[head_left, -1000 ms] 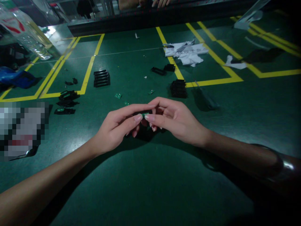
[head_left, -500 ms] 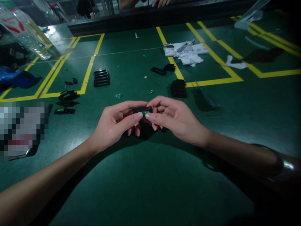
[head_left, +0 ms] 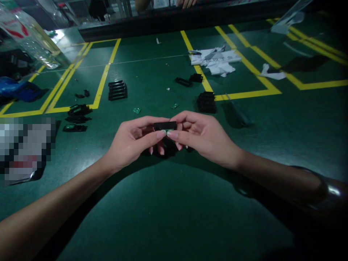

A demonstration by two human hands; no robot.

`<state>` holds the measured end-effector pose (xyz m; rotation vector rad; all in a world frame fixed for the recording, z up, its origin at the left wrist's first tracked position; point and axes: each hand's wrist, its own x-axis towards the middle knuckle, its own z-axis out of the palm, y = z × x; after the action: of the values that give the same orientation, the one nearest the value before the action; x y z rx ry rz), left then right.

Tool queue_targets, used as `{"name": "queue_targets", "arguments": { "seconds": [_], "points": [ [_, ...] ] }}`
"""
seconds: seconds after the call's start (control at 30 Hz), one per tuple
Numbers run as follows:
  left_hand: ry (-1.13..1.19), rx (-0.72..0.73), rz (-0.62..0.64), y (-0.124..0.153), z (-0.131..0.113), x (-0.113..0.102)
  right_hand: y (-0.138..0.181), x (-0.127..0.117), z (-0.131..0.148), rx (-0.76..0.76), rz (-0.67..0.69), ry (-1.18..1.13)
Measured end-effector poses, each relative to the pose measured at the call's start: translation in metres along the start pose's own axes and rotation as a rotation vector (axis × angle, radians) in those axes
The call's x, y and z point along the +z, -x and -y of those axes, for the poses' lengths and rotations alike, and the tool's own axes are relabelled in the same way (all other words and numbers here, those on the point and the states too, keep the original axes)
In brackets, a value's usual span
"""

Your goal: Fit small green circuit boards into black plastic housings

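Between my two hands is a small black plastic housing (head_left: 165, 125) with a strip of green circuit board showing along its near edge. My left hand (head_left: 133, 142) grips its left end, thumb tip on the green strip. My right hand (head_left: 205, 139) grips the right end, its thumb meeting the left one at the middle. The fingers behind the housing are partly hidden. Just beyond the hands lie two small green circuit boards, one to the left (head_left: 136, 110) and one nearer the middle (head_left: 175, 106).
A row of black housings (head_left: 117, 90) and a black stack (head_left: 206, 102) lie beyond my hands. More black parts with green boards (head_left: 74, 128) sit left. A screwdriver-like tool (head_left: 239, 110), crumpled white paper (head_left: 216, 59) and a bottle (head_left: 32, 40) are around. Another person's hand (head_left: 187, 3) shows at the far edge.
The housing has tilted slightly in my fingers, so less of the green board shows. My thumbs have shifted a little along it and closer together.
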<state>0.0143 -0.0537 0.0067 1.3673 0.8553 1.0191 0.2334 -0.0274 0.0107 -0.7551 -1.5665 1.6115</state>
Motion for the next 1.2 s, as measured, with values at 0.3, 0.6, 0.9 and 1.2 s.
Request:
{"name": "queue_targets", "arguments": {
  "seconds": [0.3, 0.6, 0.9, 1.2],
  "points": [
    [0.039, -0.017, 0.023, 0.0, -0.0006, 0.0, -0.0006, 0.0003, 0.0018, -0.007, -0.001, -0.031],
    [0.038, -0.022, 0.047, 0.0002, -0.0026, -0.0004, -0.0028, 0.0008, 0.0041, 0.007, 0.013, -0.081],
    [0.041, -0.025, 0.06, 0.0, -0.0037, 0.0002, -0.0013, 0.0002, 0.0033, 0.004, 0.025, -0.089],
    [0.036, -0.012, 0.069, -0.0006, -0.002, -0.0022, -0.0019, 0.0004, 0.0037, 0.0, 0.022, -0.061]
  ]
}}
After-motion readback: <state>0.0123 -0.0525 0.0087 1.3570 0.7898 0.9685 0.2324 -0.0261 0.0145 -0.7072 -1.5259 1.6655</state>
